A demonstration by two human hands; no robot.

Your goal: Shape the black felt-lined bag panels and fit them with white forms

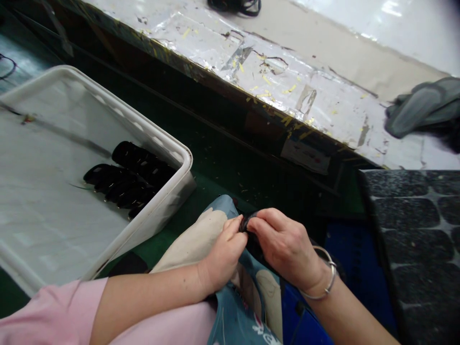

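One small dark piece (247,221) is in hand, held above the person's lap. The left hand (228,247) pinches it between thumb and fingers from one side, and the right hand (283,239) grasps it from the other, fingers curled tight, so that the two sets of fingertips nearly meet. They cover most of it; its shape and what has been done to it cannot be told. By its position between both hands, I judge the handling of this piece to be under way and not finished.

Beneath the hands lies a teal apron (196,235) with cream patches. To the left stands a white tub (39,215), with several black pieces (120,184) lined up in two close rows in its near right corner, while much of its bottom is bare. Whether those are finished or waiting, and whether they match the held piece, is not clear. The tub's raised rim stands between them and the hands.

To the right are a blue crate (362,268) and a dark, speckled panel (413,211) divided into rounded blocks by pale lines. Beyond the hands, across a dark gap, runs a worn white surface (323,108) littered with yellow scraps (266,80) and peeling tape. A black object (230,4) is cut off at the top edge. A blurred grey glove (420,105) shows at the far right; I cannot tell whether someone wears it.
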